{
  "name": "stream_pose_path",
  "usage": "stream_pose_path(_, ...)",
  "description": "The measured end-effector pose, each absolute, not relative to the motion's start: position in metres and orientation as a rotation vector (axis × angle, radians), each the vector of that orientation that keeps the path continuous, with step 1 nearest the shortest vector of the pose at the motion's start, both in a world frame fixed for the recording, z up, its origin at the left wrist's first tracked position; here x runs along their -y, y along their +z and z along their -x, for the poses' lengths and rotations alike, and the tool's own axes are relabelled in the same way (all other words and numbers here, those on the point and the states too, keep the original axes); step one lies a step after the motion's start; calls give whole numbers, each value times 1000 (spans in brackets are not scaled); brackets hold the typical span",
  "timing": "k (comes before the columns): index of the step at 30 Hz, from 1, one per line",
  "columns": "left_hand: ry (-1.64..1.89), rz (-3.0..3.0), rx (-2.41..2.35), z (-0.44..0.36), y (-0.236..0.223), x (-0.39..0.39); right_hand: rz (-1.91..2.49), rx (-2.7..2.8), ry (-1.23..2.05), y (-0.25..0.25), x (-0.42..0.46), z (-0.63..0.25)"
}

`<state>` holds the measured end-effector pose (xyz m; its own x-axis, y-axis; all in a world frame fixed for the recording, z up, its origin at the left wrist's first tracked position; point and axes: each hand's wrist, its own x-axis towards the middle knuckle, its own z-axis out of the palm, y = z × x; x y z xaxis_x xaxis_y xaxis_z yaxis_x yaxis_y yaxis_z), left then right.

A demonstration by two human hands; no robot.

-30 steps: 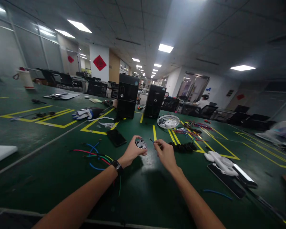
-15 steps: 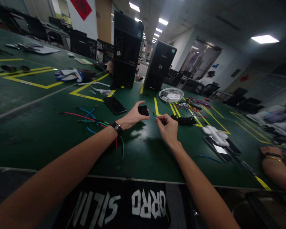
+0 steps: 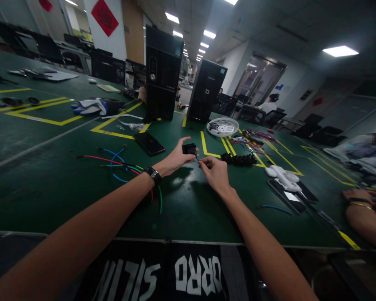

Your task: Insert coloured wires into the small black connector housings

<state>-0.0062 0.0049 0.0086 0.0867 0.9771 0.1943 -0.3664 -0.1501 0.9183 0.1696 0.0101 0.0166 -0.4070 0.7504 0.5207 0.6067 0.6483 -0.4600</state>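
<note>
Between the thumb and fingers of my left hand (image 3: 174, 159) is a small black block (image 3: 189, 149), perhaps an electrical part; its exact kind is too small to tell. My right hand (image 3: 215, 170) pinches a short blue wire (image 3: 198, 159), whose tip meets the block's right side; whether it sits inside is unclear. Both hands are held above the green table. Left of my left wrist lie loose red, blue and green wires (image 3: 113, 158). A black phone (image 3: 149, 143) lies just beyond them.
Two black computer towers (image 3: 163, 79) stand at the back. A white basket (image 3: 223, 126), a black bundle (image 3: 238, 159) and tangled wires (image 3: 253, 141) lie to the right. Nearer are a white device (image 3: 283, 177) and a blue wire (image 3: 275, 207). Another person's arm (image 3: 362, 209) rests far right.
My right hand has moved left, bringing the blue wire's tip up to the black block. My left hand keeps its hold, and the block has turned slightly.
</note>
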Motion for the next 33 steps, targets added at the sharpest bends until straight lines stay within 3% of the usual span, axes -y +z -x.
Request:
stream_pose_path(11, 1566, -1174, -945, -11, 6, 0, 997, 2222, 221, 14, -7, -165)
stream_pose_path(21, 1750, -1142, -934, -11, 24, 4, 965, 2201, 560, 17, 4, -161)
stream_pose_path(26, 1845, -1292, -1091, -15, 22, 9, 956, 2298, 542, 45, -1, -161)
stream_pose_path(29, 1994, -1166, -993, -15, 30, 2, 986, 2197, 496, 54, 5, -157)
stream_pose_path(33, 2320, -677, -990, 25, 45, -14, 1035, 2209, 497, 29, 25, -146)
